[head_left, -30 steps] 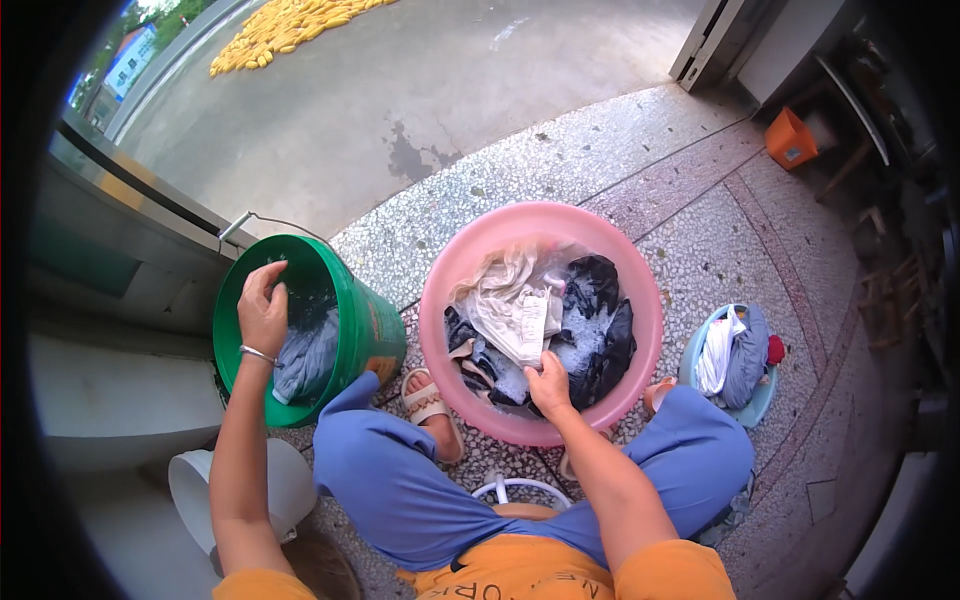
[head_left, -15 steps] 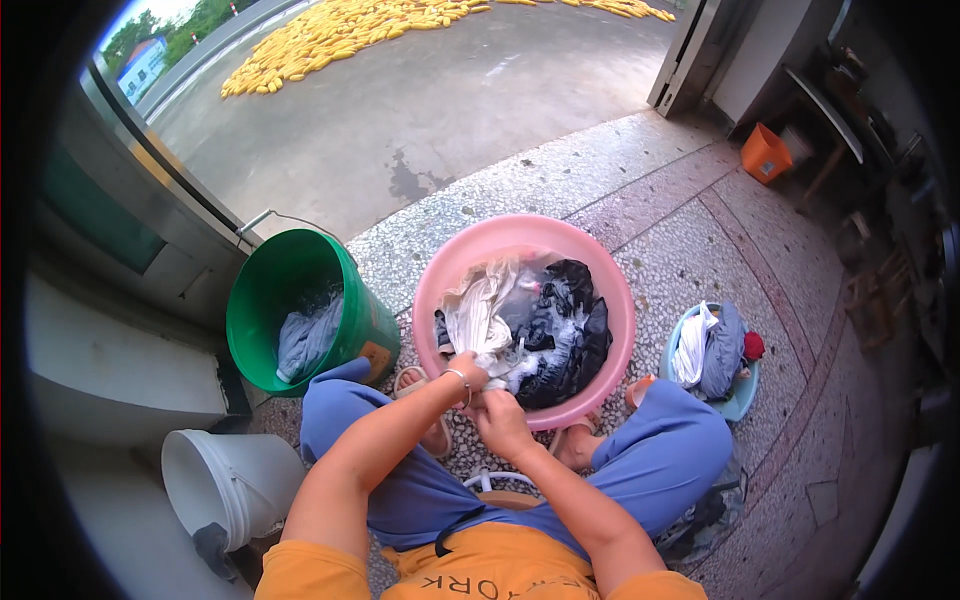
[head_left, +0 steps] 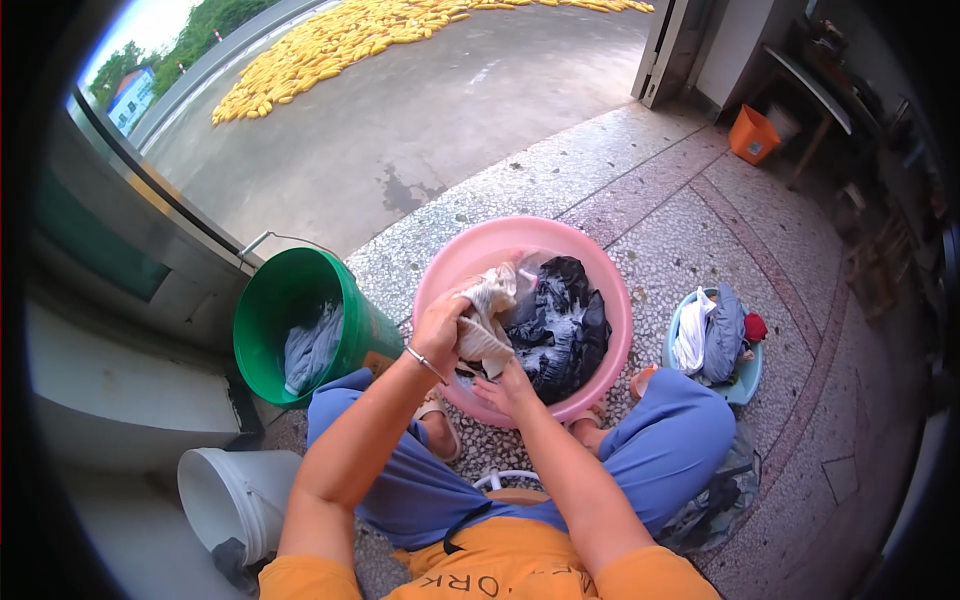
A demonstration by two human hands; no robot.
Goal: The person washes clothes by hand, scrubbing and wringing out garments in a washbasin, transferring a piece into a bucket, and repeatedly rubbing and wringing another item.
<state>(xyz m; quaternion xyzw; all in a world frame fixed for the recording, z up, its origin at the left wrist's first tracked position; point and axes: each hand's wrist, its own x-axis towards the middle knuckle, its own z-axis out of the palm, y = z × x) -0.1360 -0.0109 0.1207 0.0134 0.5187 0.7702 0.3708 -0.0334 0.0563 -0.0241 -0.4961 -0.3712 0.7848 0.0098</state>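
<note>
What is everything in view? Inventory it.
Washbasin: 1, pink, centre
Garment: 1, cream, over washbasin
Soaking clothes: uncountable, black, in washbasin
Bucket: 1, green, left
Laundry: uncountable, grey-blue, in bucket
Pail: 1, white, lower left
Small basin: 1, light-blue, right
Clothes: several, white and grey, in small basin
Corn cobs: many, yellow, outdoors
Bin: 1, orange, upper right
Trousers: 1 pair, blue, legs
T-shirt: 1, orange, bottom centre
Bracelet: 1, silver, left wrist
Left hand: 1, bare, gripping garment
Right hand: 1, bare, by garment
</note>
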